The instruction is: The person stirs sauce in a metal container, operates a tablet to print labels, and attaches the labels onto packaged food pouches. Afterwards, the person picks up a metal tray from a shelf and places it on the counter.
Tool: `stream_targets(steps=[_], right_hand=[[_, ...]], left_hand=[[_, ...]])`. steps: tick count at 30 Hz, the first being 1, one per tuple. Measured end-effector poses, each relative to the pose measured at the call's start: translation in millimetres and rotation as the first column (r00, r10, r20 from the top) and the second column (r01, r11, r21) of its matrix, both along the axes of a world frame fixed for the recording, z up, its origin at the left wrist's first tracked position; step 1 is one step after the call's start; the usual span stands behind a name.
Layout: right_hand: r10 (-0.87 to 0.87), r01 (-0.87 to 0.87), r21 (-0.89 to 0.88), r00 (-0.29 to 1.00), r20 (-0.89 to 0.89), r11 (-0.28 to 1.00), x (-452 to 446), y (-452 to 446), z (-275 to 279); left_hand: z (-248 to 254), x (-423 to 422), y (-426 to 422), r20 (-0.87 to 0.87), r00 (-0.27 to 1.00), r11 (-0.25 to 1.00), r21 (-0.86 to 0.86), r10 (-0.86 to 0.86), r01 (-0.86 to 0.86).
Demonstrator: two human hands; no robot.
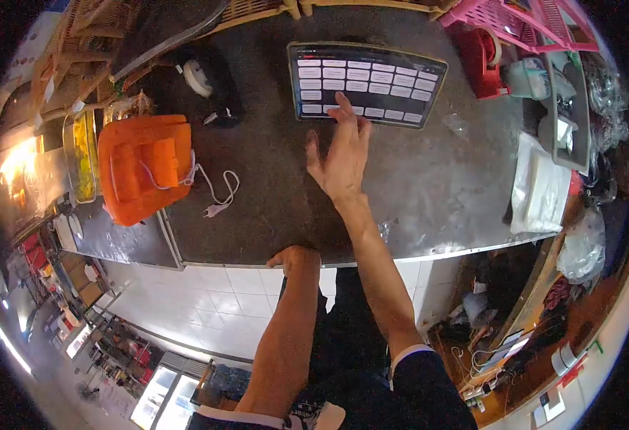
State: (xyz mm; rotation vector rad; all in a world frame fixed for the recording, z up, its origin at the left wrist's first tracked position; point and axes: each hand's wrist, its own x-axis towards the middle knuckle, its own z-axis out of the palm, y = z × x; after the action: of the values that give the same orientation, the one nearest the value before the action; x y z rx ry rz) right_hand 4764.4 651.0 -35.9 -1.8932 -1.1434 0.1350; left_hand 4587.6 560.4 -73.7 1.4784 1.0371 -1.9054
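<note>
A tablet (393, 118) in a light-edged case lies at the back middle of the dark counter, its screen lit with rows of white buttons. My right hand (343, 154) reaches over the tablet's lower edge, fingers apart, one fingertip over the screen; whether it touches the glass I cannot tell. Nothing is in that hand. At the counter's front edge rests my left hand (294, 256), bent at the wrist; most of its fingers are hidden by the wrist and the edge.
To the left sit an orange container (135, 201), a white cord with a plug (216, 209) and a yellow-filled box (84, 158). On the right are a red tape dispenser (478, 64), a pink basket (504, 25), a grey tray (579, 147) and white plastic bags (540, 186).
</note>
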Motion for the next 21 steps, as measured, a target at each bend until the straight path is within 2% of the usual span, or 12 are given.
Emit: stream_targets(steps=[8, 11, 13, 17, 21], right_hand=[[0.044, -0.044, 0.032, 0.999, -0.014, 0.999, -10, 10, 2], [0.050, -0.050, -0.010, 0.998, -0.037, 0.999, -16, 13, 4], [0.055, -0.054, 0.044, 0.998, -0.012, 0.998, -21, 17, 2], [0.051, -0.051, 0.015, 0.998, -0.031, 0.999, -26, 22, 4], [0.065, -0.062, 0.062, 0.997, -0.043, 0.996, -24, 26, 9]], left_hand=[[1, -1, 1, 0.004, 1.000, 1.000, -0.007, 0.021, -0.021], [2, -2, 1, 0.006, 1.000, 1.000, -0.006, 0.027, -0.027], [2, -2, 1, 0.007, 1.000, 1.000, -0.007, 0.031, -0.030], [0, -1, -1, 0.008, 1.000, 1.000, -0.006, 0.026, -0.026], [-1, -1, -1, 0.011, 1.000, 1.000, -0.013, 0.022, -0.022]])
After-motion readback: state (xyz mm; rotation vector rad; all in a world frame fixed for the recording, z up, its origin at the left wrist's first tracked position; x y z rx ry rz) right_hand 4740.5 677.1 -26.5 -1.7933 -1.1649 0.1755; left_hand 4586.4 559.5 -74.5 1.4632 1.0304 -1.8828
